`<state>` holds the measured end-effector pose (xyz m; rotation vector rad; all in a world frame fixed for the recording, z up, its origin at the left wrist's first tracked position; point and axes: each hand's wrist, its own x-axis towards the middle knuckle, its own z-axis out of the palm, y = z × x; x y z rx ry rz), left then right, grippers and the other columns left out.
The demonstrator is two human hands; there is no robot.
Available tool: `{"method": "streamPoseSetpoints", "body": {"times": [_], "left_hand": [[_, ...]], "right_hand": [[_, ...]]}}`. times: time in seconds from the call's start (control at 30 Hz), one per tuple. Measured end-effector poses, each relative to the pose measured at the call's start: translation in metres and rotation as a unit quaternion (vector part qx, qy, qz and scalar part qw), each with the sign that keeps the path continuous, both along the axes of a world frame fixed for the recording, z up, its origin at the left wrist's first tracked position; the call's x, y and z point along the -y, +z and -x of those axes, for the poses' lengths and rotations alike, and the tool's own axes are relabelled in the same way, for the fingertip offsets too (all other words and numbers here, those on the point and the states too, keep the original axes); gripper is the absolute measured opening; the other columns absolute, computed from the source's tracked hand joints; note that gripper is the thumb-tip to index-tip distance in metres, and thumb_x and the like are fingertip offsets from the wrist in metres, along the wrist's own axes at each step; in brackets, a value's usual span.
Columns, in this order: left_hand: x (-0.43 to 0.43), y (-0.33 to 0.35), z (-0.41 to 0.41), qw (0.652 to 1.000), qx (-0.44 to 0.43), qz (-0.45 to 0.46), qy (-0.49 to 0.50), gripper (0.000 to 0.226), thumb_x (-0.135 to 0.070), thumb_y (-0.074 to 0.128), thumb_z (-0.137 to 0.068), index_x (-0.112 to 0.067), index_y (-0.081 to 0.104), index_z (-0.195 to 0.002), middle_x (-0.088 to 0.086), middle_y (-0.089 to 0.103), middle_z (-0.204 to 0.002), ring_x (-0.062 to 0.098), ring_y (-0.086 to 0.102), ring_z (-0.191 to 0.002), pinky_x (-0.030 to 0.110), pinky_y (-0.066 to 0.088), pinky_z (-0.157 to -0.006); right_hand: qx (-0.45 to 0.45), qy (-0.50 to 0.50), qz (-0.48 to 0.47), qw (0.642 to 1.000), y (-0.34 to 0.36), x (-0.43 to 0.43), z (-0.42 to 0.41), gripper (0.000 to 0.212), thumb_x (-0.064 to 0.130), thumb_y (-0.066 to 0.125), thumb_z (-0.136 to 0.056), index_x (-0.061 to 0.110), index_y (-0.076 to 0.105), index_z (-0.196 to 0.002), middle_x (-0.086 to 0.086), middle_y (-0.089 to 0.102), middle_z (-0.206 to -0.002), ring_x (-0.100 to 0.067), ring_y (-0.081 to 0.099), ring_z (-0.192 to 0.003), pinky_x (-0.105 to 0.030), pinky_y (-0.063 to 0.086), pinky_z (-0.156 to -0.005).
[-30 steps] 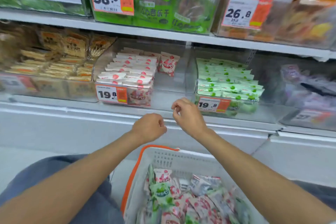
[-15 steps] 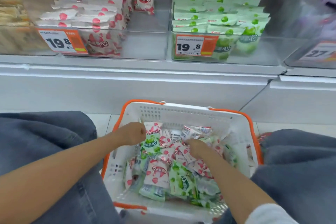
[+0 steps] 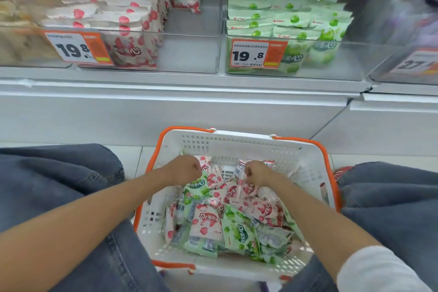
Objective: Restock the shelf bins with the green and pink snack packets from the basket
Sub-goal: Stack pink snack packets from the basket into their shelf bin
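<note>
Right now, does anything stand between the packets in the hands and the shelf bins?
Nothing visible does. The left hand grips a green plastic snack packet, the right hand a pink snack packet, in the white basket; open air leads to the clear plastic bins over their front walls.

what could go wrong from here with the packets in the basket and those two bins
1. Green and pink packets lie jumbled in the basket. The left hand, gripping a green packet, and the right hand, pinching a pink packet, may drag neighbours out.
2. The clear bins look alike, so a packet could land wrong: pink bin left, green bin right.
</note>
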<state>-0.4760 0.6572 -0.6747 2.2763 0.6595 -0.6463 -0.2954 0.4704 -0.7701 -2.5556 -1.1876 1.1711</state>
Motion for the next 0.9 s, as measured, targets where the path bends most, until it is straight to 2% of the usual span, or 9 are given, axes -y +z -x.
{"method": "streamPoseSetpoints", "body": {"times": [0.07, 0.13, 0.2, 0.27, 0.37, 0.5, 0.6, 0.7, 0.9], "left_hand": [[0.008, 0.013, -0.005, 0.998, 0.040, 0.014, 0.046, 0.036, -0.031, 0.047, -0.100, -0.015, 0.047, -0.067, 0.003, 0.053, -0.074, 0.021, 0.052, -0.075, 0.031, 0.042, -0.071], [0.015, 0.033, -0.010, 0.991, 0.095, 0.043, 0.086, 0.040, -0.046, 0.034, -0.103, -0.015, 0.052, -0.084, 0.002, 0.055, -0.087, 0.023, 0.053, -0.087, 0.030, 0.037, -0.078], [0.015, 0.054, -0.021, 0.974, 0.166, 0.077, 0.134, 0.058, -0.057, 0.029, -0.100, -0.008, 0.052, -0.120, 0.007, 0.061, -0.115, 0.026, 0.057, -0.108, 0.031, 0.039, -0.089], [0.009, 0.076, -0.037, 0.934, 0.273, 0.082, 0.215, 0.071, -0.066, 0.034, -0.095, -0.001, 0.054, -0.117, 0.021, 0.063, -0.113, 0.036, 0.061, -0.106, 0.040, 0.048, -0.088], [-0.011, 0.116, -0.060, 0.868, 0.398, 0.012, 0.298, 0.050, -0.053, 0.043, -0.099, -0.006, 0.055, -0.085, 0.010, 0.063, -0.082, 0.031, 0.060, -0.081, 0.036, 0.043, -0.072], [-0.041, 0.165, -0.076, 0.828, 0.473, -0.085, 0.290, 0.048, -0.051, 0.044, -0.099, -0.010, 0.047, -0.074, 0.020, 0.061, -0.075, 0.037, 0.056, -0.074, 0.038, 0.033, -0.062], [-0.068, 0.186, -0.082, 0.821, 0.490, -0.102, 0.275, 0.051, -0.054, 0.043, -0.098, -0.009, 0.048, -0.073, 0.007, 0.056, -0.067, 0.027, 0.053, -0.067, 0.039, 0.036, -0.061], [-0.100, 0.203, -0.089, 0.807, 0.512, -0.141, 0.257, 0.052, -0.057, 0.042, -0.097, -0.009, 0.059, -0.085, 0.002, 0.062, -0.075, 0.023, 0.057, -0.071, 0.036, 0.036, -0.060], [-0.179, 0.222, -0.113, 0.837, 0.386, -0.354, 0.157, 0.035, -0.041, 0.042, -0.099, -0.013, 0.060, -0.105, 0.011, 0.067, -0.102, 0.032, 0.061, -0.098, 0.042, 0.048, -0.081]], "right_hand": [[-0.109, -0.159, -0.126, 0.973, 0.035, -0.012, -0.001, 0.026, 0.011, 0.071, -0.085, 0.015, 0.051, -0.069, 0.002, 0.054, -0.068, -0.016, 0.054, -0.063, -0.024, 0.040, -0.054], [-0.201, -0.269, -0.250, 0.908, 0.079, -0.030, 0.008, 0.013, 0.010, 0.071, -0.086, 0.013, 0.059, -0.081, -0.004, 0.063, -0.075, -0.015, 0.061, -0.065, -0.025, 0.048, -0.056], [-0.267, -0.314, -0.336, 0.847, 0.125, -0.053, 0.014, 0.012, 0.008, 0.065, -0.091, 0.009, 0.063, -0.103, -0.007, 0.069, -0.091, -0.016, 0.067, -0.076, -0.027, 0.057, -0.065], [-0.288, -0.300, -0.393, 0.820, 0.171, -0.074, 0.017, 0.018, 0.011, 0.060, -0.095, 0.006, 0.062, -0.112, -0.009, 0.070, -0.099, -0.017, 0.069, -0.080, -0.030, 0.059, -0.073], [-0.296, -0.263, -0.440, 0.806, 0.232, -0.097, 0.016, 0.022, 0.015, 0.063, -0.093, 0.006, 0.064, -0.113, -0.011, 0.071, -0.104, -0.021, 0.068, -0.088, -0.038, 0.056, -0.083], [-0.264, -0.265, -0.466, 0.802, 0.289, -0.122, 0.012, 0.030, 0.009, 0.071, -0.085, -0.002, 0.064, -0.113, -0.015, 0.072, -0.103, -0.023, 0.070, -0.085, -0.038, 0.059, -0.079], [-0.247, -0.283, -0.482, 0.792, 0.314, -0.147, 0.009, 0.030, 0.006, 0.073, -0.083, -0.006, 0.063, -0.109, -0.016, 0.073, -0.099, -0.023, 0.072, -0.081, -0.033, 0.060, -0.069], [-0.263, -0.273, -0.473, 0.795, 0.333, -0.176, 0.001, 0.029, 0.003, 0.071, -0.085, -0.007, 0.063, -0.111, -0.018, 0.071, -0.104, -0.026, 0.072, -0.088, -0.034, 0.060, -0.075], [-0.169, -0.388, -0.488, 0.764, 0.326, -0.267, -0.048, 0.035, 0.003, 0.077, -0.076, 0.002, 0.067, -0.110, -0.014, 0.071, -0.107, -0.029, 0.070, -0.096, -0.046, 0.056, -0.088]]}}
